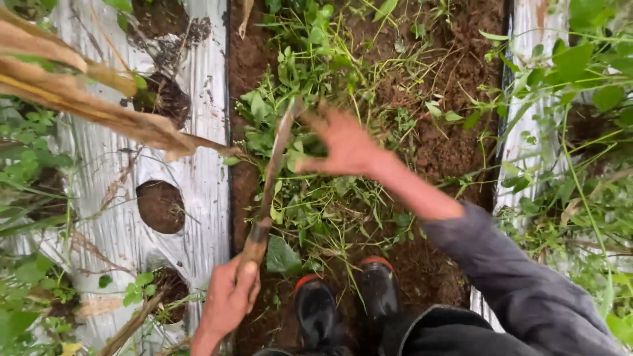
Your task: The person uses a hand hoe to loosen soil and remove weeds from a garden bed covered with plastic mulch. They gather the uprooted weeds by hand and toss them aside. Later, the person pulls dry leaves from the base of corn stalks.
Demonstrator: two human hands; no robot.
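My left hand (229, 300) grips the wooden handle of a long, soil-stained blade (275, 158) that points away from me over the furrow. My right hand (343, 145) reaches forward with fingers spread, just to the right of the blade's tip, over a clump of green weeds (316, 198); nothing is in it. The weeds grow from a strip of dark soil (455, 132) between two beds. My black boots (346, 303) with red rims stand at the near end of the furrow.
Silver plastic mulch (119, 171) covers the left bed, with round planting holes (160, 206) showing soil. Dry brown stalks (79, 92) lie across its upper left. A second mulch strip (527, 132) and leafy green plants (587, 79) line the right side.
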